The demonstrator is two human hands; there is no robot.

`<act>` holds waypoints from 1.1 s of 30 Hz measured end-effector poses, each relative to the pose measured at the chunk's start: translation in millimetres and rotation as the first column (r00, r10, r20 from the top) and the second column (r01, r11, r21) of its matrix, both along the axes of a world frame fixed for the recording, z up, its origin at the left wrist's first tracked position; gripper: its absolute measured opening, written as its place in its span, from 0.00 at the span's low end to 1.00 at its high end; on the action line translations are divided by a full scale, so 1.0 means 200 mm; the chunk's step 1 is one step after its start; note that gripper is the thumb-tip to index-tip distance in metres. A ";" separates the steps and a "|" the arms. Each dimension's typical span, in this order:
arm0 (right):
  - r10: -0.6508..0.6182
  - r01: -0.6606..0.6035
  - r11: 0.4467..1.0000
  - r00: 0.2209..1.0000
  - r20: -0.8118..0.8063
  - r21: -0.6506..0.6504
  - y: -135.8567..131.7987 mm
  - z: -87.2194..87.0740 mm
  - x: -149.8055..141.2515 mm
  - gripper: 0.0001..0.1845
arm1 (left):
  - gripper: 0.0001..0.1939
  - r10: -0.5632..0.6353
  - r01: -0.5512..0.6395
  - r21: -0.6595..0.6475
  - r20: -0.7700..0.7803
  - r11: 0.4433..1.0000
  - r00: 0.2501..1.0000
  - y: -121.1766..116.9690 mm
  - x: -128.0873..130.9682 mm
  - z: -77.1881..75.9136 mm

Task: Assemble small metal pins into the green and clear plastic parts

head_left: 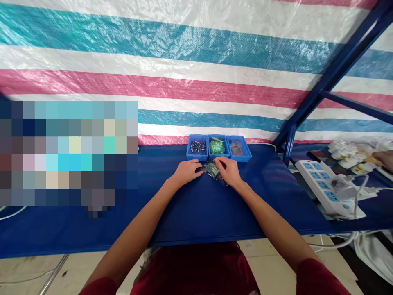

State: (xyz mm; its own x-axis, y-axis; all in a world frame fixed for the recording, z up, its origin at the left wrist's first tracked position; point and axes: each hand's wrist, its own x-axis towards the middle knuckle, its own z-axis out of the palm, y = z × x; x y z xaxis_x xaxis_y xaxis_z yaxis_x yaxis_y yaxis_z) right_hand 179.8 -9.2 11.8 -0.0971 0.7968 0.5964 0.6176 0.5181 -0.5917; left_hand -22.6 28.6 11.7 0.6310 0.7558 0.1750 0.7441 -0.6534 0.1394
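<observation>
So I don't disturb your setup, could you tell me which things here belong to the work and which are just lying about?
Belonging to the work: loose green packets between the left hand and right hand; three blue bins holding metal screws, green packets and brownish packets.
Just lying about: white power strip; white bundles beside another person's hand.

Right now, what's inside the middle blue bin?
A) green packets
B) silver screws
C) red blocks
A. The middle blue bin is filled with green packets in see-through bags.
</observation>
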 end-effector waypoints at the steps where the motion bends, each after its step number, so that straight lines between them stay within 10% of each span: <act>1: 0.000 0.000 1.000 1.000 0.004 -0.003 0.00 0.00 0.00 0.19 | 0.12 0.006 -0.006 0.000 -0.017 1.000 1.000 0.00 0.01 0.01; 10: -0.006 0.006 1.000 1.000 0.005 0.000 0.00 0.00 0.00 0.18 | 0.13 0.040 -0.039 0.067 -0.018 0.997 0.999 -0.02 0.02 -0.02; 19: -0.004 0.004 1.000 1.000 -0.009 0.015 0.00 0.00 0.00 0.18 | 0.11 0.035 -0.077 0.129 0.300 0.989 0.953 -0.02 0.01 -0.05; 24: -0.001 0.002 1.000 1.000 -0.019 0.013 0.00 0.00 0.00 0.17 | 0.10 0.074 -0.111 0.023 0.603 0.994 0.794 -0.03 0.02 -0.02; 33: 0.087 -0.088 0.994 0.996 -0.018 -0.058 0.00 0.00 -0.01 0.14 | 0.15 0.248 0.192 -0.367 0.854 0.910 0.457 -0.08 0.09 -0.01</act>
